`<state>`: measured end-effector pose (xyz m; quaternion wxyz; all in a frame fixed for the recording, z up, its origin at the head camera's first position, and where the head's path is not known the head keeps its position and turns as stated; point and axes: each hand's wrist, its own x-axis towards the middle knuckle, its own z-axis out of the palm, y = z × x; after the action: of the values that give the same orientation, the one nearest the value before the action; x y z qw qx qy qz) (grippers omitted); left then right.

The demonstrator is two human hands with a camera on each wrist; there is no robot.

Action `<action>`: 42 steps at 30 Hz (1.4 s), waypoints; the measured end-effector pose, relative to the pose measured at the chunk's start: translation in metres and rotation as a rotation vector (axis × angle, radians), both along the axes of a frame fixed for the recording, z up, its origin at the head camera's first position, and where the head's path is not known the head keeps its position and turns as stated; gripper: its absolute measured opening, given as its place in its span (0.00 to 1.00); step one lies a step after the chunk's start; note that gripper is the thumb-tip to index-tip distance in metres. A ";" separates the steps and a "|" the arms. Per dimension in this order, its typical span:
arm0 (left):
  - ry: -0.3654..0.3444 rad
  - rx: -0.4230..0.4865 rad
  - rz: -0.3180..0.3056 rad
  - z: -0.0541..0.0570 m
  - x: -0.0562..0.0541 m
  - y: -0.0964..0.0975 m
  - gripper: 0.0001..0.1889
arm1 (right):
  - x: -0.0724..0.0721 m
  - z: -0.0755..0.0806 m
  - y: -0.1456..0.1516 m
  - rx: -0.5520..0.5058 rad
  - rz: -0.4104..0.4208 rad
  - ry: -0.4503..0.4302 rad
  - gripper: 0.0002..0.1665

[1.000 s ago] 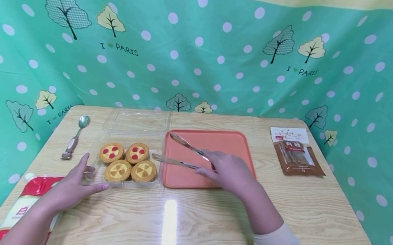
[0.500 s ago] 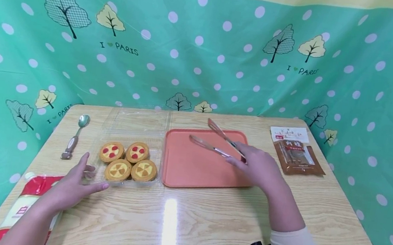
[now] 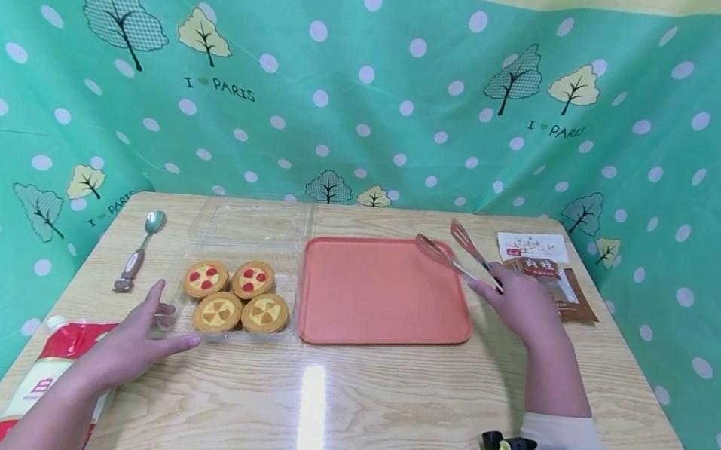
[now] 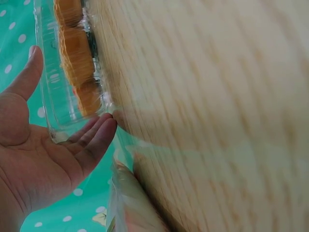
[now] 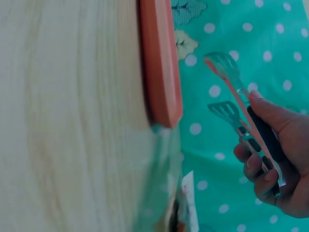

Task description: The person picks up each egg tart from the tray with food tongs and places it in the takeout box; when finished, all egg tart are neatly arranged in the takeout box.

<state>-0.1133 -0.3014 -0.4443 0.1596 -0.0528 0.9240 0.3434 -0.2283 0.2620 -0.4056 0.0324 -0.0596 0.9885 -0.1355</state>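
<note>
My right hand [image 3: 522, 299] grips a pair of metal tongs [image 5: 251, 123] by the dark handles. The slotted tong heads stand apart with nothing between them, over the right back corner of the pink tray [image 3: 385, 297]. At the left, my left hand [image 3: 135, 347] has its fingers and thumb spread at the near left corner of a clear plastic box [image 3: 290, 265]. Several egg tarts sit in that box, two with red dots [image 3: 253, 280] at the back and two with a yellow wedge pattern [image 3: 217, 312] in front. In the left wrist view the fingertips are right at the box's side.
A spoon [image 3: 133, 260] with a brown handle lies at the far left. Under my left forearm is a red and white pouch [image 3: 49, 382] with a cap. A brown and white food packet [image 3: 573, 298] lies at the right, partly behind my right hand.
My right hand has moved right with the tongs, from near the tarts across the tray to its right back corner, next to the packet. My left hand and the tarts have stayed in place.
</note>
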 end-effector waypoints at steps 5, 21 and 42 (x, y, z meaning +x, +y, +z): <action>-0.006 0.009 -0.001 0.001 0.000 0.001 0.67 | -0.003 -0.009 0.013 0.005 -0.085 -0.054 0.56; -0.022 0.014 0.003 0.002 -0.001 0.002 0.66 | -0.007 -0.020 0.025 0.028 -0.186 -0.157 0.55; -0.017 -0.003 0.001 0.003 0.000 0.001 0.67 | -0.009 -0.030 0.020 -0.002 -0.169 -0.309 0.44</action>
<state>-0.1138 -0.3000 -0.4415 0.1671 -0.0564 0.9232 0.3416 -0.2376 0.2816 -0.4355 0.1724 0.0453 0.9731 -0.1461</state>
